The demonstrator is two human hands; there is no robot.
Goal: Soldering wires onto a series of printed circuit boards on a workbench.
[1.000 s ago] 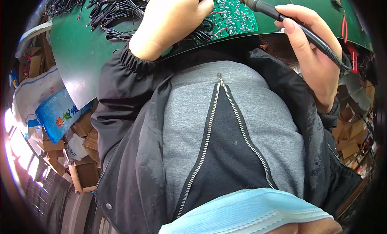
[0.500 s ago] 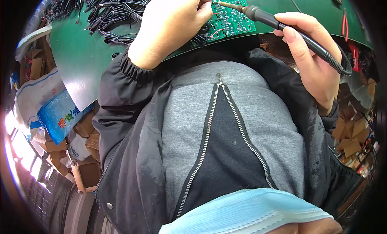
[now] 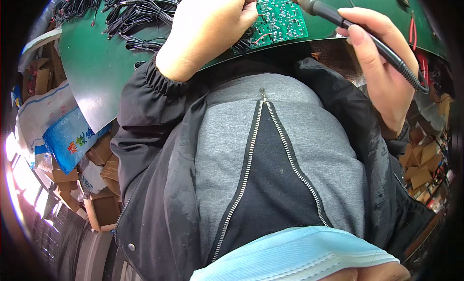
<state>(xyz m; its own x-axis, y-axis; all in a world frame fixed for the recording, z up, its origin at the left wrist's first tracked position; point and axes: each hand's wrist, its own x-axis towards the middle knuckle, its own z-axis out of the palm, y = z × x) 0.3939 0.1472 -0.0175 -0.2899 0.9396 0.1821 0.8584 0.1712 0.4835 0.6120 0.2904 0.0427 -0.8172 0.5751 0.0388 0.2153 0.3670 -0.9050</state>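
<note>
My right hand [image 3: 384, 63] grips a soldering iron [image 3: 326, 12] by its black handle, thumb and fingers wrapped round it. The iron's metal shaft points left over the green circuit board [image 3: 290, 27], which carries many small components and lies at the near table edge. At the board's left side, my left hand [image 3: 208, 27] is closed in a pinch near the iron's tip. Whatever it pinches is hidden behind the fingers and the top of the picture. Thin black and red wires reach the board beside my left hand.
Bundled black cables [image 3: 150, 12] cover the far left of the green tabletop [image 3: 92, 63]. A red-handled tool [image 3: 413, 32] lies at the right. Below the table on both sides are cardboard boxes [image 3: 104, 208], with a blue-and-white sack [image 3: 67, 136] at left.
The soldering iron and my right hand have shifted slightly right, the tip moving up toward the top edge. My left hand has moved a little up and right, still pinched.
</note>
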